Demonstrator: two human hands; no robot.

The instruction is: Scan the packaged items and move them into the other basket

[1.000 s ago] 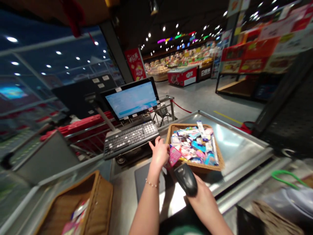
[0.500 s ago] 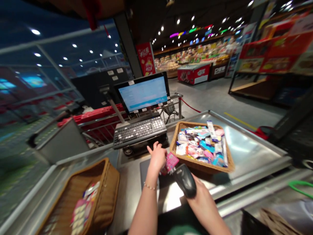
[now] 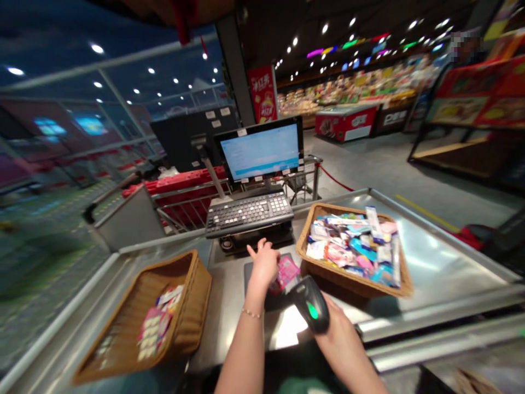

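Note:
In my left hand (image 3: 265, 264) is a small pink packet (image 3: 286, 272), pinched at its left side above the counter. My right hand (image 3: 334, 323) is wrapped round a black barcode scanner (image 3: 310, 303), whose head points at the packet and whose top shows a green light. To the right stands a wicker basket (image 3: 301, 246) heaped with small packaged goods (image 3: 356, 246). Another wicker basket (image 3: 197, 312), tilted in view at the left, holds a few packages (image 3: 156, 328). The ends of some left-hand fingers are hidden behind the packet.
A keyboard (image 3: 250, 212) and a lit monitor (image 3: 262, 150) stand beyond my hands. The metal counter (image 3: 223, 290) runs under both baskets, with a raised edge on the far right. Behind it are a shopping cart (image 3: 186, 205) and a red freezer (image 3: 344, 123).
A green light now shows on the scanner, which was dark before. The view has turned a little left, so the surroundings sit further right. Both hands keep their hold.

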